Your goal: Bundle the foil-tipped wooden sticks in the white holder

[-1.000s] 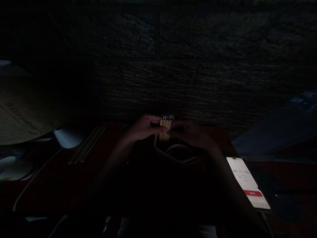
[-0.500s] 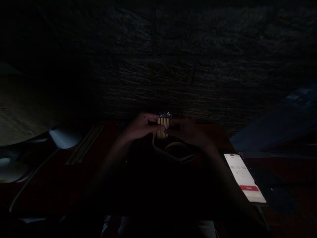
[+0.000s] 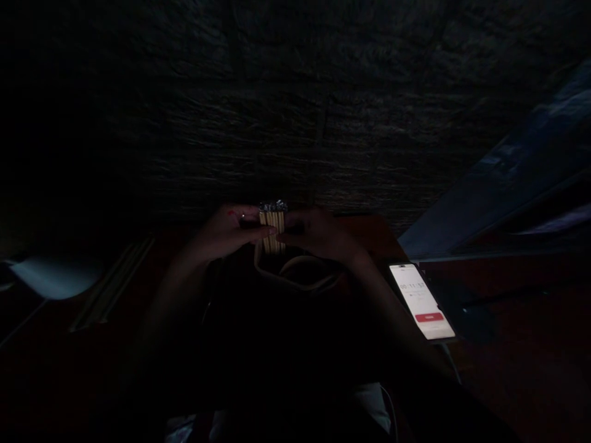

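Observation:
A bundle of thin pale wooden sticks [image 3: 272,220] stands upright between my two hands, with crinkled shiny foil [image 3: 274,206] across its top. My left hand [image 3: 226,235] grips the bundle from the left, thumb lying across its front; a red mark shows on this hand. From the right, my right hand [image 3: 321,234] closes on the same bundle, its thumb close to the other one. Just below the sticks is a dark object with a pale curved rim [image 3: 295,285]; its kind is lost in the darkness.
A lit phone [image 3: 421,301] showing a timer lies at the right edge of the dark reddish table [image 3: 369,229]. More long sticks [image 3: 113,283] lie on the left, beside a pale rounded object [image 3: 58,277]. A rough block wall [image 3: 277,123] rises behind.
The view has swung right, so the hands, bundle and phone appear farther left and slightly higher. Both hands keep their hold on the sticks, with little visible change in grip.

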{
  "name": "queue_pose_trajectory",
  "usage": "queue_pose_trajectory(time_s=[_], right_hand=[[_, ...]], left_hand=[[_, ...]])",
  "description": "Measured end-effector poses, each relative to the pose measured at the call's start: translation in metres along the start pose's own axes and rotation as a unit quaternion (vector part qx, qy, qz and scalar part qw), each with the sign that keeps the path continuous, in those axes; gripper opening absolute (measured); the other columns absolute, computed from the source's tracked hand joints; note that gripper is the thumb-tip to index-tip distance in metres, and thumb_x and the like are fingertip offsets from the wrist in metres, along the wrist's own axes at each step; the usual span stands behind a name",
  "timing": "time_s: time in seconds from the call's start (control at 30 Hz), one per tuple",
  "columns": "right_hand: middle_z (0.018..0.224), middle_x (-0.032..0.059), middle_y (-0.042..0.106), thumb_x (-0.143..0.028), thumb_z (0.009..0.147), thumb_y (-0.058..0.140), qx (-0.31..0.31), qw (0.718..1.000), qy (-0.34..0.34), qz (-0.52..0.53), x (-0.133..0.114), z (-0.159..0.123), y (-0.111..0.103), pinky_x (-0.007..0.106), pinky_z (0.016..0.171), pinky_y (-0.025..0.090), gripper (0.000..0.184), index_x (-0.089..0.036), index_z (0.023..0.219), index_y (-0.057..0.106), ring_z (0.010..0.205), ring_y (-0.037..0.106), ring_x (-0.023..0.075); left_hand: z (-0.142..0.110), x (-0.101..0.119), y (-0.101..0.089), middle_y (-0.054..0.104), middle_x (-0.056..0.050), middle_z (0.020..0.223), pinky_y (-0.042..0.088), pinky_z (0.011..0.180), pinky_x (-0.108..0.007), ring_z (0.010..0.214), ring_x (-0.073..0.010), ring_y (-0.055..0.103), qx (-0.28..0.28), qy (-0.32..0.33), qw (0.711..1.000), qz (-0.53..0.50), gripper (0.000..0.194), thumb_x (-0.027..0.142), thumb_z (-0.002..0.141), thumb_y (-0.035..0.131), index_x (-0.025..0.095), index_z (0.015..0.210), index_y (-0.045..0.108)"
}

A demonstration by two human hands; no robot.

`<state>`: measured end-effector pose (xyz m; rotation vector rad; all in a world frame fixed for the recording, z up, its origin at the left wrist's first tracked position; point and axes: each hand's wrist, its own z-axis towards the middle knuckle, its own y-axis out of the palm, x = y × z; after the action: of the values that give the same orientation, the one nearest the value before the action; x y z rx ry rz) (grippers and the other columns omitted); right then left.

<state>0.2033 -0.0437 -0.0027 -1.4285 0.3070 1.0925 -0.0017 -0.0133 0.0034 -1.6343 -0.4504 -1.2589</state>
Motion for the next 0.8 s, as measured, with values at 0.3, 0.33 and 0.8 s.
queue_pose_trajectory(time_s=[0.3, 0.33, 0.8], right_hand=[[0.09, 0.001, 0.073, -0.022, 0.081, 0.065, -0.014, 0.999, -0.008, 0.028, 0.0038, -0.0005, -0.0016, 0.024, 0.071, 0.045, 0.018, -0.017, 0.098, 0.07, 0.081, 0.065, 0.0144], [0.09, 0.0016, 0.073, -0.024, 0.081, 0.066, -0.008, 0.999, -0.01, 0.033, 0.0041, -0.0005, -0.0012, 0.025, 0.071, 0.044, 0.02, -0.017, 0.099, 0.069, 0.082, 0.065, 0.0146], [0.087, 0.002, 0.073, -0.025, 0.08, 0.068, 0.015, 0.998, -0.009, 0.059, 0.0046, 0.0028, 0.0047, 0.025, 0.068, 0.044, 0.023, -0.016, 0.1, 0.068, 0.078, 0.064, 0.0141]], left_hand=[[0.0014, -0.0067, -0.0026, 0.075, -0.002, 0.106, 0.055, 0.088, -0.032, 0.1, -0.0225, 0.069, -0.018, 0.016, 1.0, -0.005, 0.035, 0.036, 0.076, 0.073, 0.025, 0.109, 0.072], [0.0012, -0.0075, -0.0031, 0.074, -0.002, 0.108, 0.054, 0.09, -0.033, 0.101, -0.0228, 0.069, -0.022, 0.022, 0.999, -0.009, 0.036, 0.036, 0.076, 0.073, 0.025, 0.11, 0.071], [-0.0005, -0.0058, -0.0036, 0.074, -0.004, 0.109, 0.057, 0.09, -0.036, 0.102, -0.0251, 0.069, -0.015, 0.006, 0.999, -0.039, 0.047, 0.031, 0.072, 0.077, 0.023, 0.117, 0.067]])
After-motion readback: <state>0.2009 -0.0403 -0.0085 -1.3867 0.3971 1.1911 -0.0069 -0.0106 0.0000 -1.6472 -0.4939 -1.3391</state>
